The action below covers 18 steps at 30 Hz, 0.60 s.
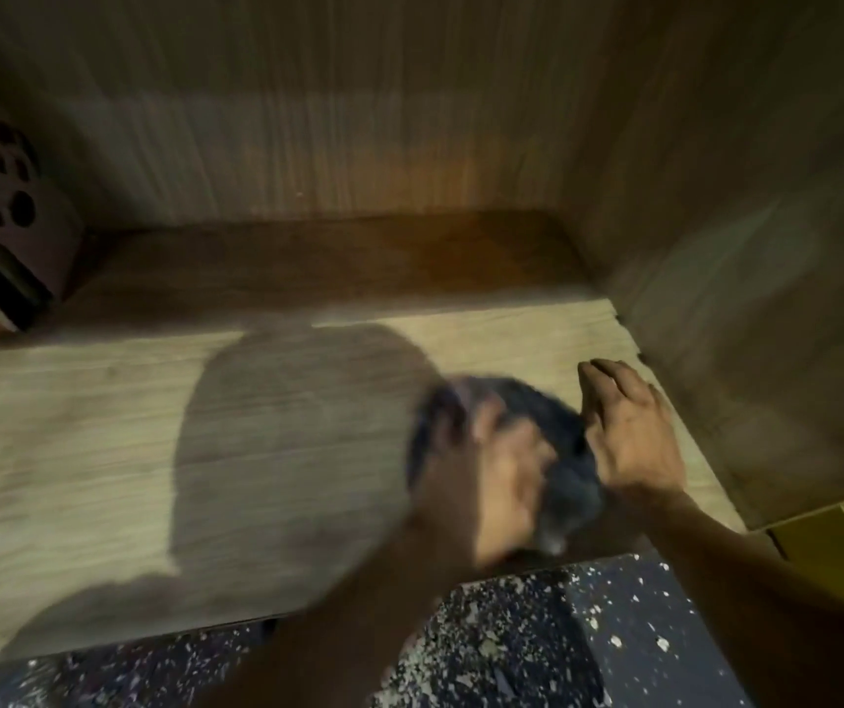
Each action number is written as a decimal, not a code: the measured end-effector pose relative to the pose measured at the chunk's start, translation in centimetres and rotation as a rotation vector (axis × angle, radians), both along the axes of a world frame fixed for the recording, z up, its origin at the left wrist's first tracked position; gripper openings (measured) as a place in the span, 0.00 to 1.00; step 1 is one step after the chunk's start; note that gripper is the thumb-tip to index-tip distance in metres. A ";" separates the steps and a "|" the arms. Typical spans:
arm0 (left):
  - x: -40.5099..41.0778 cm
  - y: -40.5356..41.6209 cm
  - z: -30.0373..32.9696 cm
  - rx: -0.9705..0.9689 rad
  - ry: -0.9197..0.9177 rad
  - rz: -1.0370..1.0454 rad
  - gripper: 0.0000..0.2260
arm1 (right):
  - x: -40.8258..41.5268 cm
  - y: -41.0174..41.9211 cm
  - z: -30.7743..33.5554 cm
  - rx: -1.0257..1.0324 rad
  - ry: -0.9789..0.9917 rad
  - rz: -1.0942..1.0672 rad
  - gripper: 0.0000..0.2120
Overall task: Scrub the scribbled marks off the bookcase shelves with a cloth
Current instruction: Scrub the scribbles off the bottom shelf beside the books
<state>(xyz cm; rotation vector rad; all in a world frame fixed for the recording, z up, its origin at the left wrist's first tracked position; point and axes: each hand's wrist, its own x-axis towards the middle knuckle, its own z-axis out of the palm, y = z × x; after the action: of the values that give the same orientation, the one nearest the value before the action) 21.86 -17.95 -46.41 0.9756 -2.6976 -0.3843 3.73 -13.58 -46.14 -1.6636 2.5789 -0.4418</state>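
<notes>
We are looking down into a wooden bookcase, at the shelf (pixel 77 442) that runs left to right across the view. Both of our hands are at its right end, near the side panel (pixel 746 298).

The cloth (pixel 537 411), dark and bunched, lies on the shelf between the two hands, close to the near edge. Our left hand (pixel 491 477) is on top of it and badly blurred. It covers the cloth's left part, but we cannot tell whether the fingers are curled round the fabric or simply pressing flat on it. Our right hand (pixel 629 426) rests on the shelf just right of the cloth, fingers fairly straight and pointing to the far side, palm down and holding nothing. It looks to us like a brace.

No scribbled marks can be made out here; the picture is too smeared, and a broad shadow lies over the middle of the shelf.

What the coming stroke turns on, as we judge it: the cloth is under the left hand, with the right hand and the side panel hemming it in on the right. The long run of open shelf stretches away to the left. So the scrubbing has room leftward along the shelf's length.

At the far left stands a box with round holes (pixel 6 196). A speckled floor (pixel 537 646) shows below the near edge.
</notes>
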 end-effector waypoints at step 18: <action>10.6 -11.7 -0.5 -0.003 -0.013 0.645 0.20 | -0.7 -0.3 -0.3 0.017 0.045 -0.002 0.23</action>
<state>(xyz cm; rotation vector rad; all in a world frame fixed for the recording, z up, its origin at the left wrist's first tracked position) 32.50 -29.60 -46.89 1.7522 -2.2146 -0.2360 2.98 -13.85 -46.40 -1.6848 2.6082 -0.3853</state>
